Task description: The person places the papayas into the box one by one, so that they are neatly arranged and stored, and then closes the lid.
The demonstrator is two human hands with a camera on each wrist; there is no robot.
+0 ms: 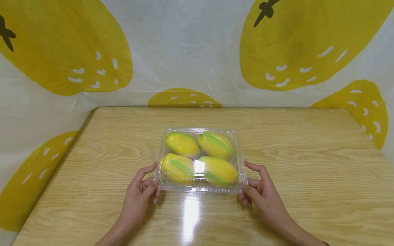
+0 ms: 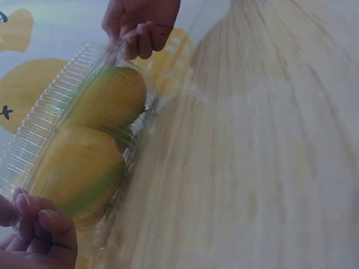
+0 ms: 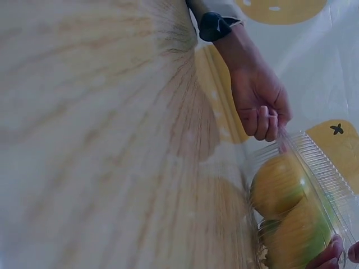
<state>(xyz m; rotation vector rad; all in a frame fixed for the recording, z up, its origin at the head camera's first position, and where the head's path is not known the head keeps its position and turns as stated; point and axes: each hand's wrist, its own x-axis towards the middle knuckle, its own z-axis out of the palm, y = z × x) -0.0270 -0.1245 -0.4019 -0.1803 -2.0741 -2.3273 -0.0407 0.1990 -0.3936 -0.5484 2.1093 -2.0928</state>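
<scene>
A clear plastic clamshell box (image 1: pixel 199 188) with its lid down holds several yellow-green mangoes (image 1: pixel 183 144). My left hand (image 1: pixel 140 194) grips the box's near left corner, thumb on the rim and fingers curled beneath. At the near right corner my right hand (image 1: pixel 261 191) pinches the rim the same way. The left wrist view shows the box (image 2: pixel 61 106) from its side, with the left fingers (image 2: pixel 53 224) curled at its edge. In the right wrist view, mangoes (image 3: pixel 279 188) show through the clear wall. Whether the box's base touches the table cannot be told.
The wood-grain table (image 1: pixel 307 153) extends around the box on every side. Behind it and along both sides hangs a white cloth (image 1: pixel 184 44) printed with large yellow fruit. A bright light reflection lies on the table in front of the box.
</scene>
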